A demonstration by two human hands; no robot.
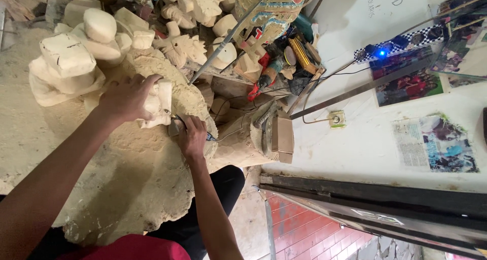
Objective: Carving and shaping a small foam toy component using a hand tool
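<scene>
My left hand (127, 97) is clamped over the small pale carved wooden piece (158, 105), fingers wrapped around its top and pressing it down onto the big rough, sawdust-covered wooden block (127, 179) that fills the near left of the scene. My right hand (193, 137) is closed tight round a thin metal carving tool (178, 122) whose tip meets the lower edge of that piece — the blade itself is too small to make out.

To do this cut well, I judge that the holding hand must keep the piece from rocking, so I bear straight down and keep my fingertips off the line of the blade. I take thin shavings with a short wrist push rather than a long shove; a slip here would likely run toward my left thumb. The work is pale and looks soft, so light pressure should do.

Farther off lie stacked pale wooden blanks (71, 62), and to the far right a painted carved figure (269, 9) and a heap of hand tools (289, 62) against the white wall (365, 148).
</scene>
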